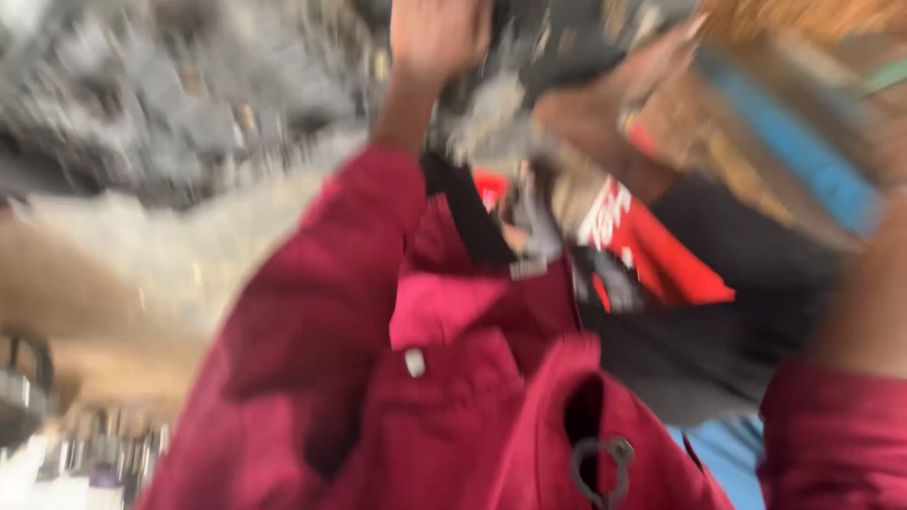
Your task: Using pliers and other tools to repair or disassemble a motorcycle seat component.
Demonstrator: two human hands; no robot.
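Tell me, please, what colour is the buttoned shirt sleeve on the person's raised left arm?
The buttoned shirt sleeve is dark red, almost maroon; the blurred head view shows it.

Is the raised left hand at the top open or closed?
Cannot tell: the left hand is motion-blurred and cropped at the fingers, above the dark red sleeve.

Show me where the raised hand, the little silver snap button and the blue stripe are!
raised hand (435,38), head view, on the blurred palm.
silver snap button (415,363), head view, on its middle, on the dark red garment.
blue stripe (803,151), head view, midway along the stripe.
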